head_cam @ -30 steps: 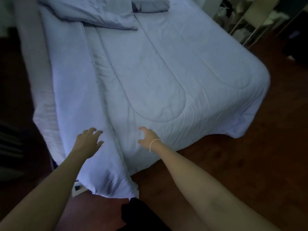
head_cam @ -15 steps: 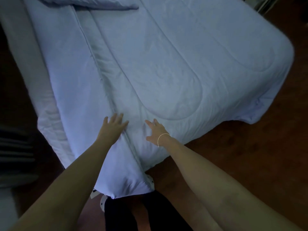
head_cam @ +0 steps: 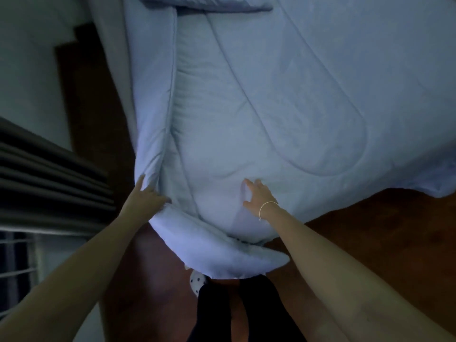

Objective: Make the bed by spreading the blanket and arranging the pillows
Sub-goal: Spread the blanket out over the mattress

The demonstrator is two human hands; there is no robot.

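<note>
A light blue quilted blanket (head_cam: pixel 271 107) covers the bed, and its foot corner hangs over the edge toward me. My left hand (head_cam: pixel 145 196) grips the blanket's folded left edge near that corner, fingers curled into the fabric. My right hand (head_cam: pixel 257 196), with a thin bracelet on the wrist, lies on the foot end, thumb and fingers pinching a small raised ridge of blanket. The lower edge of a blue pillow (head_cam: pixel 209 2) shows at the top of the view; the rest of it is out of frame.
Brown wooden floor (head_cam: pixel 370 230) lies to the right of the bed's foot. Dark pleated curtains (head_cam: pixel 49 174) hang close on the left, beside a narrow gap along the bed. My legs in black trousers (head_cam: pixel 234 312) stand at the corner, a dotted slipper (head_cam: pixel 197 283) beside them.
I have moved left to the bed's foot corner. My left hand went from resting flat on top to gripping the blanket's left edge. My right hand now pinches a ridge, and the corner is bunched.
</note>
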